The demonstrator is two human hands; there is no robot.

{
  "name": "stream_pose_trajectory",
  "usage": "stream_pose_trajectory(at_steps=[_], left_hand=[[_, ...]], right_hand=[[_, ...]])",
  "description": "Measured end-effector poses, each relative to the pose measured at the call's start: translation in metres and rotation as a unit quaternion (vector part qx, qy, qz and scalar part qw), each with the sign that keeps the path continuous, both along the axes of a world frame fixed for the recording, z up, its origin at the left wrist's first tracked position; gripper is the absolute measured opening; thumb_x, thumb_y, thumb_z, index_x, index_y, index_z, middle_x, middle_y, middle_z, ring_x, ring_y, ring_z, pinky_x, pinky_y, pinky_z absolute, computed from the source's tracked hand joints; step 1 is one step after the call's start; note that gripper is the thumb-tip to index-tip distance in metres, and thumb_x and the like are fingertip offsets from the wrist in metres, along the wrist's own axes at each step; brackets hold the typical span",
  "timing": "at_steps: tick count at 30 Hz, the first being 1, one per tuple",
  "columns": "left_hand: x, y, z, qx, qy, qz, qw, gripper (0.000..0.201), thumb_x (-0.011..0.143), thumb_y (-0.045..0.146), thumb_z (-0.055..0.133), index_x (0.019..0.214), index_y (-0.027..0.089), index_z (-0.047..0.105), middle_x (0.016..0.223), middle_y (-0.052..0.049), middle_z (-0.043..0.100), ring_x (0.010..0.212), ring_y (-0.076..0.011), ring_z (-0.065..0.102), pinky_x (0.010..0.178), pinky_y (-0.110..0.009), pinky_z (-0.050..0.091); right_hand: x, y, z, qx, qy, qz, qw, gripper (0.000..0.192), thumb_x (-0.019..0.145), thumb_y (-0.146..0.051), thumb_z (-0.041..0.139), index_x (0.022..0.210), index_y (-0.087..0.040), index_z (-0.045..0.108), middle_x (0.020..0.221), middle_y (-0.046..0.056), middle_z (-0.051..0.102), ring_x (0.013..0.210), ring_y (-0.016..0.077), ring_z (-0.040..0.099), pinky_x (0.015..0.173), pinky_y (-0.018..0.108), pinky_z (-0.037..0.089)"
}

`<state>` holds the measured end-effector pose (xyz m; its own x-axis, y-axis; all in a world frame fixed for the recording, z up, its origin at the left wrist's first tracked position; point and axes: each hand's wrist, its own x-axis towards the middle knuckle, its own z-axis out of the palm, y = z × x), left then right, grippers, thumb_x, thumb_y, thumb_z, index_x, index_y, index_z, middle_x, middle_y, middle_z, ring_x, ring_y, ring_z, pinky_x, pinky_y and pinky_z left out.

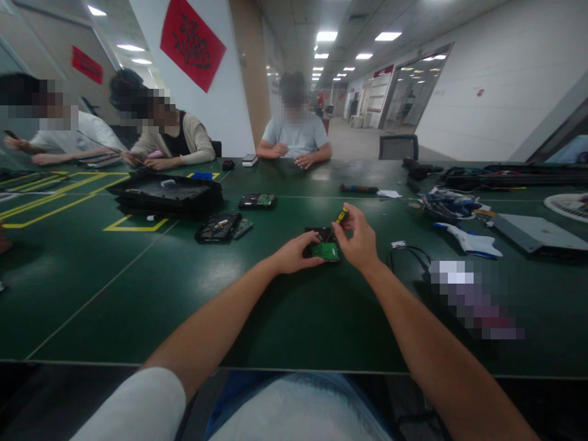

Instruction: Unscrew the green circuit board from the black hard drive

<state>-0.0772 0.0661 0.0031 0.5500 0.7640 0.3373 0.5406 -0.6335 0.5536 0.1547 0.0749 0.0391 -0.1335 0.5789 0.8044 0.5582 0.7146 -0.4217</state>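
Note:
A hard drive (pixel 325 252) lies on the green table in front of me, its green circuit board facing up. My left hand (pixel 298 252) grips it from the left side, thumb along the near edge and fingers over the far side. Above the drive's right part, my right hand (pixel 357 236) pinches the yellow and black handle of a small screwdriver (pixel 342 215). The screwdriver tilts down toward the board; whether its tip touches a screw is too small to tell.
Left of the drive lie an opened hard drive (pixel 218 226), another drive (pixel 258 201) and a black tray (pixel 168 193). To the right are a cable bundle (pixel 450 205), a white-blue glove (pixel 469 239) and a grey metal box (pixel 537 233). Several people sit across the table (pixel 114 306).

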Motion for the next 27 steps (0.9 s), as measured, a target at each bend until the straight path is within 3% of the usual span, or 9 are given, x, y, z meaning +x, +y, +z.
stream_pose_trajectory(at_steps=[21, 27], left_hand=[[0.0005, 0.0006, -0.0014, 0.007, 0.002, 0.001, 1.0, 0.067, 0.083, 0.059, 0.075, 0.135, 0.021, 0.058, 0.155, -0.016, 0.051, 0.145, -0.0338, 0.049, 0.121, -0.05, 0.041], [0.0002, 0.0002, -0.0007, 0.011, 0.002, -0.001, 1.0, 0.066, 0.083, 0.059, 0.075, 0.135, 0.022, 0.059, 0.156, -0.015, 0.051, 0.146, -0.0339, 0.048, 0.121, -0.051, 0.04]], right_hand=[[-0.0018, -0.0004, -0.0013, 0.016, -0.012, 0.024, 1.0, 0.058, 0.097, -0.03, 0.058, 0.152, -0.028, 0.04, 0.133, 0.012, 0.067, 0.097, 0.0252, 0.074, 0.091, 0.047, 0.065], [-0.0018, -0.0003, 0.0005, 0.022, -0.016, 0.012, 1.0, 0.056, 0.097, -0.034, 0.061, 0.15, -0.029, 0.044, 0.125, 0.011, 0.066, 0.091, 0.024, 0.072, 0.087, 0.048, 0.065]])
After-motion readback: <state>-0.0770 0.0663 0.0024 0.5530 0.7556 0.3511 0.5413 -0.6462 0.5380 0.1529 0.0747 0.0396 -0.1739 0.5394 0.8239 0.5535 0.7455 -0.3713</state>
